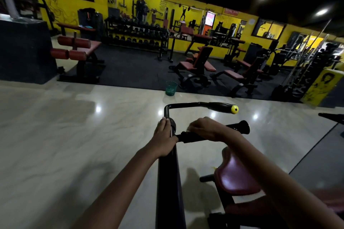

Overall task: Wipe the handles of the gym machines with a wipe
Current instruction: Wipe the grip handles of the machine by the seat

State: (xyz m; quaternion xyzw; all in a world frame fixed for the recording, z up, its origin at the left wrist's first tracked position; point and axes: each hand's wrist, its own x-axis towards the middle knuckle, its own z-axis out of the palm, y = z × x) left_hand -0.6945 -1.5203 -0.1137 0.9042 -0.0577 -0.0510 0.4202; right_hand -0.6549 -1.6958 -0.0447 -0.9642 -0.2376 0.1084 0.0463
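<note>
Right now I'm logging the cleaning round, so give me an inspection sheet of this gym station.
Surface: glossy pale floor, reflecting ceiling lights.
Job's things: lower black handle under the right hand; upper handle with a yellow end cap untouched; wipe barely visible.
Clutter: green bin at the mat edge.
Hands: left hand grips the upright post; right hand curls over the lower handle.
Cables: nothing seen.
Surroundings: maroon seat, benches, dumbbell rack, yellow walls.

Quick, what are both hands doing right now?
Left hand: grips the black post.
Right hand: curled over the lower handle; wipe not clearly visible.
</note>
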